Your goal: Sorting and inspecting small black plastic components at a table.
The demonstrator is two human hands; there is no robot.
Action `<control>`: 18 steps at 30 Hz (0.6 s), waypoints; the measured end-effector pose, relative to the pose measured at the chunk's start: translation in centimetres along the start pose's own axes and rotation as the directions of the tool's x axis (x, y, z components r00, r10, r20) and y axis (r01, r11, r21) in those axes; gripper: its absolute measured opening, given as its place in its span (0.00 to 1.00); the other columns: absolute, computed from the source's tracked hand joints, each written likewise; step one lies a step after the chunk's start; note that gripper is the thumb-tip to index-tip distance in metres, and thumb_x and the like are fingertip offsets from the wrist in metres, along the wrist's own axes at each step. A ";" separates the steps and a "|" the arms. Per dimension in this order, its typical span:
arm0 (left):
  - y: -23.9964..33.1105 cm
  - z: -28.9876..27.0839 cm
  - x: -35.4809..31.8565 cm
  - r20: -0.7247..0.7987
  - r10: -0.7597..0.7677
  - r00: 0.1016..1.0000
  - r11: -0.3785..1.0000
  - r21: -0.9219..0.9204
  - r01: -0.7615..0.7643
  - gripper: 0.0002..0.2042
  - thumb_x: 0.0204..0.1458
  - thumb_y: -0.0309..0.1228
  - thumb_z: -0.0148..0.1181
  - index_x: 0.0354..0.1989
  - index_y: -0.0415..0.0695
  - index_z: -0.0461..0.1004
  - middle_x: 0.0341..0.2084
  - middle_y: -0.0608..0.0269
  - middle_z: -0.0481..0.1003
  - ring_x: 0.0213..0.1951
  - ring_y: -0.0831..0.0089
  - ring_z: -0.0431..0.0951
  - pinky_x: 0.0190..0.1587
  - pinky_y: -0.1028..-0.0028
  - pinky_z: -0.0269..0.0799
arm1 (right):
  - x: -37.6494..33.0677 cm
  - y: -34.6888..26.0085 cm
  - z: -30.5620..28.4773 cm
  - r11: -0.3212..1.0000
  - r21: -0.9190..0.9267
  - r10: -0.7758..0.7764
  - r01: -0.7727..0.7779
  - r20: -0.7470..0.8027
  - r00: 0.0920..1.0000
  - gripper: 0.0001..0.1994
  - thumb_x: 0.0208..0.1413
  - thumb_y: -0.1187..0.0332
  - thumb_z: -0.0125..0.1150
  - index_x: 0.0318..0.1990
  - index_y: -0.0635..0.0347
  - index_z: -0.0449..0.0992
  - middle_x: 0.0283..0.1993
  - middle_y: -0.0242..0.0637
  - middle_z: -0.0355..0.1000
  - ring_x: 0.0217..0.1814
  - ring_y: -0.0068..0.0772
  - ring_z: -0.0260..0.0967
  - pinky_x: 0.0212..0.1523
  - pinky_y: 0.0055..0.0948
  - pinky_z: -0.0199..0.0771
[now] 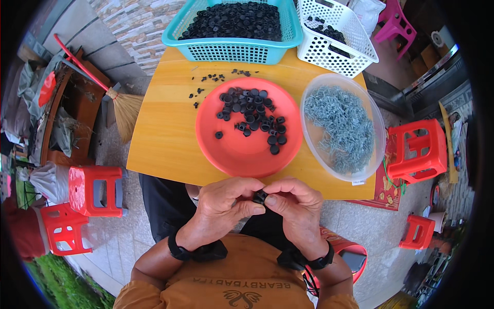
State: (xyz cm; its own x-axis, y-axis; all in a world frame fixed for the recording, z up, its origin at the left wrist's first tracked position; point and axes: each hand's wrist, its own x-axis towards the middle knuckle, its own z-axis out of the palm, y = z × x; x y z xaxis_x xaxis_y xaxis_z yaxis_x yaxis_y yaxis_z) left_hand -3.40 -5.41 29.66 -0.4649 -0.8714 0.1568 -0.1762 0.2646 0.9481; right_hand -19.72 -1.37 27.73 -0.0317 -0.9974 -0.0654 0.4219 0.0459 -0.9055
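Note:
Between both hands, just off the table's near edge, is a small black cap-like part (260, 196). My left hand (226, 202) pinches it from the left with thumb and forefinger, and my right hand (294, 205) grips it from the right the same way. The fingertips hide most of it. Beyond my hands, a round red plate (231, 158) carries many loose black round caps (251, 110), bunched toward its upper half. To its right an oval clear plastic tub (315, 149) holds a heap of small silvery metal pieces (342, 123), too fine to tell exactly.
A teal basket (226, 53) full of black parts stands at the table's far edge, beside a white perforated basket (334, 57) with fewer. Black scraps (213, 78) lie on the wooden table (159, 123). Red stools (95, 190) and a straw broom (123, 110) stand around it.

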 end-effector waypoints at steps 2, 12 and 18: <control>0.0 0.1 -0.1 0.007 -0.068 0.998 0.994 -0.081 0.068 0.16 0.39 0.27 0.67 0.39 0.39 0.74 0.22 0.68 0.70 0.25 0.83 0.69 0.29 0.82 0.68 | 0.0 0.0 -0.1 0.999 0.008 0.031 -0.031 0.007 0.999 0.09 0.48 0.82 0.60 0.38 0.65 0.75 0.36 0.31 0.71 0.38 0.18 0.67 0.41 0.18 0.69; 0.0 -0.2 -0.3 0.044 -0.132 0.990 0.969 -0.205 0.139 0.17 0.39 0.26 0.68 0.41 0.39 0.74 0.24 0.71 0.70 0.29 0.86 0.70 0.32 0.84 0.69 | 0.2 -0.4 -0.2 0.996 0.067 0.049 -0.051 0.037 0.998 0.09 0.49 0.81 0.59 0.39 0.66 0.74 0.36 0.32 0.71 0.38 0.17 0.67 0.41 0.18 0.69; 0.5 0.4 -0.1 -0.052 -0.087 0.995 0.933 -0.354 0.064 0.12 0.43 0.21 0.63 0.36 0.37 0.70 0.24 0.68 0.70 0.28 0.85 0.69 0.30 0.82 0.68 | 0.5 -0.5 -0.2 0.985 0.057 0.164 -0.164 0.017 0.986 0.08 0.51 0.75 0.59 0.39 0.66 0.73 0.33 0.31 0.72 0.34 0.16 0.67 0.34 0.16 0.67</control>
State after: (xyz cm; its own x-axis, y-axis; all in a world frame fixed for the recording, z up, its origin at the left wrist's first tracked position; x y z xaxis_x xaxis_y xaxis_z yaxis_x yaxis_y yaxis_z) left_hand -3.77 -5.03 29.98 -0.4024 -0.9113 0.0873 0.1130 0.0452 0.9926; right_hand -20.10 -1.84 28.10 0.0535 -0.9772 -0.2054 0.4726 0.2060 -0.8569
